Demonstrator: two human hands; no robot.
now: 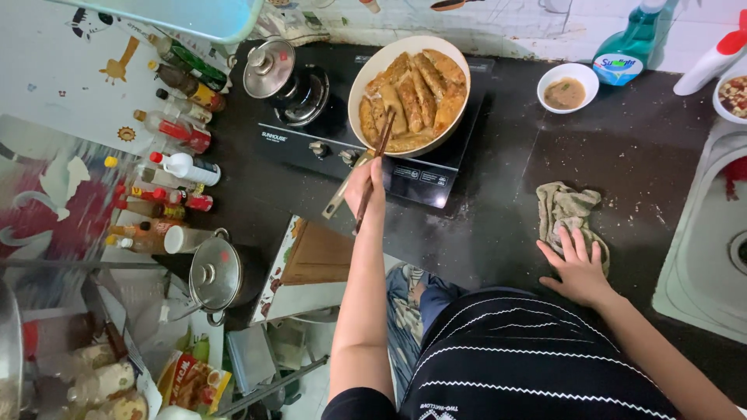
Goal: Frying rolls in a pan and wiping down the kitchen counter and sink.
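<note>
Dark kitchen worktop (498,225) seen from above, w/ a black two-burner stove (350,148) at the back and a steel sink (700,257) at the far right.

Left hand (366,187) is raised over the stove's front edge, fingers (375,173) closed around a pair of dark chopsticks (376,167). Chopstick tips reach just beyond the fingers into a cream frying pan (373,74), touching the nearest of several golden-brown fried pieces (416,97) lined up in it. Pan handle (342,190) runs back toward the person, just beside and under the left fingers.

Right hand (577,268) lies flat on the worktop, fingers (572,245) spread wide, holding nothing, fingertips resting on the near edge of a crumpled grey-green cloth (568,210).

Beyond the cloth, well apart from the right fingers: small white bowl (568,85) w/ brownish sauce, and a blue-green spray bottle (626,47). Left of the pan, on the other burner, a small steel lidded pot (272,70). Further left, a cluster of sauce and condiment bottles (175,140). Below the left fingers, a wooden board (319,257) and a second lidded steel pot (214,272).

Person wears a black top w/ thin white stripes (529,358).
</note>
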